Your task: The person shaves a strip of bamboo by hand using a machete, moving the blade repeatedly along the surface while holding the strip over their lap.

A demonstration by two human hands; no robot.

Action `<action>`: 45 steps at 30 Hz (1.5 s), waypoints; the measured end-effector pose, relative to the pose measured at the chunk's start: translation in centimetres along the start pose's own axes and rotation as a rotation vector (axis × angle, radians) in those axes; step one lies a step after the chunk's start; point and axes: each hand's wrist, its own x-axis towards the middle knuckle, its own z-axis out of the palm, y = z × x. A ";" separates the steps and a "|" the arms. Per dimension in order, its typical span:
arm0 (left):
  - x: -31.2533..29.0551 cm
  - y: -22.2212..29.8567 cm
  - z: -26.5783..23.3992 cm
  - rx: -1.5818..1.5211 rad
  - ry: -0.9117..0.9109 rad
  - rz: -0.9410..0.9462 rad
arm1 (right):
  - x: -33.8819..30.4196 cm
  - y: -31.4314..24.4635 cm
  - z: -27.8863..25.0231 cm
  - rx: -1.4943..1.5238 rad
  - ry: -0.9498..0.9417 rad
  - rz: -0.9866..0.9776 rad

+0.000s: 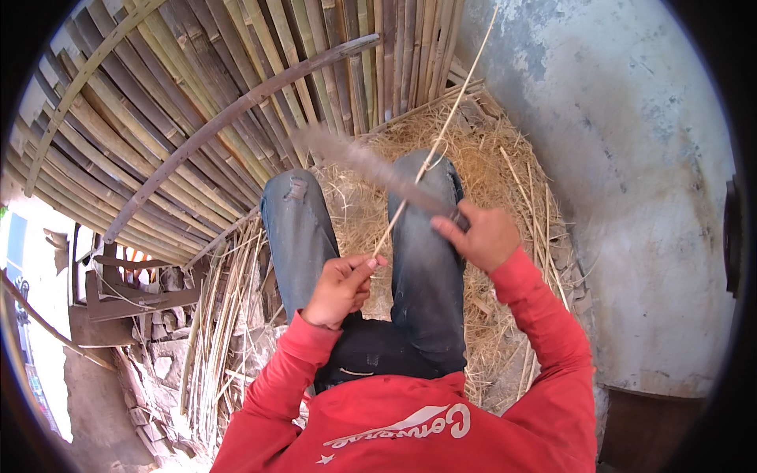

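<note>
My left hand (339, 290), thumb and finger pinched together, grips the lower end of a long, thin bamboo strip (466, 85). The strip slants up and away to the right, past my right knee. A machete (367, 167) is in my right hand (490, 238), fingers closed round its handle. Motion blurs the blade, which points to the far left and crosses the strip over my right thigh; whether it touches cannot be told. A thin curled sliver (436, 156) hangs at the strip just beyond the blade.
Pale shavings (505, 134) cover the ground around my legs. A bundle of bamboo strips (206, 331) lies to the left, near broken bricks (162, 366). A bamboo-slat panel (197, 71) with curved crosspieces stands ahead. To the right rises a weathered wall (639, 173), with more strips (544, 229) beside it.
</note>
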 end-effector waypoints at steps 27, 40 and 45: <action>-0.2 -1.2 0.7 0.769 0.231 0.695 | -1.5 0.9 -1.9 0.176 -0.076 0.157; 1.3 -1.8 0.6 0.638 0.150 0.405 | -3.1 0.1 -0.9 -0.074 -0.026 -0.026; -0.2 -1.1 -0.7 0.683 0.143 0.403 | -1.4 2.8 -1.7 -0.062 0.012 0.156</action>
